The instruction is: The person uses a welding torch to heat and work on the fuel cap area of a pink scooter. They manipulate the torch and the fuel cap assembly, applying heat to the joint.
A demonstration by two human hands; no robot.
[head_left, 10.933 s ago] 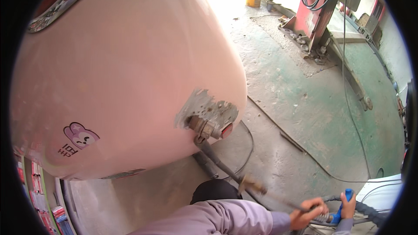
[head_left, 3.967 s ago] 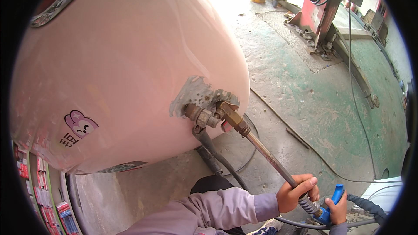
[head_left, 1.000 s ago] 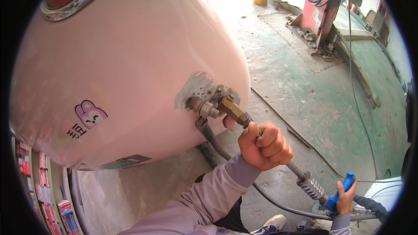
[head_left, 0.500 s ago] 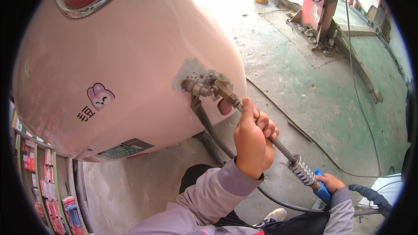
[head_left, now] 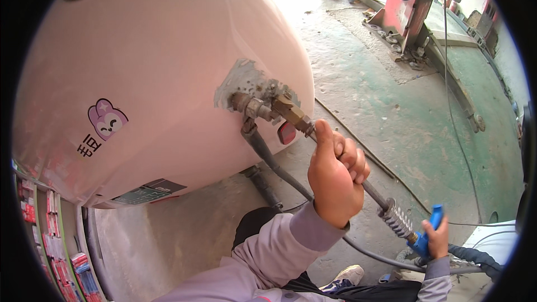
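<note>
Two dark characters (head_left: pixel 89 145) stand beside a purple rabbit sticker (head_left: pixel 105 117) on the pink car panel (head_left: pixel 184 67).

– Please, where is free room?
– Above the green floor (head_left: pixel 414 134), right of the rod (head_left: pixel 376 194), it is open.
– And on the left?
– There the thick cable (head_left: pixel 261 146) and pink panel (head_left: pixel 168 50) make obstacles.

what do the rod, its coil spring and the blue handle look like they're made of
Rod: likely metal, dull dark grey with a worn surface. Coil spring: seemingly bare metal, its coils glinting silvery. Blue handle: probably plastic, perhaps painted metal, smooth, evenly coloured.
</note>
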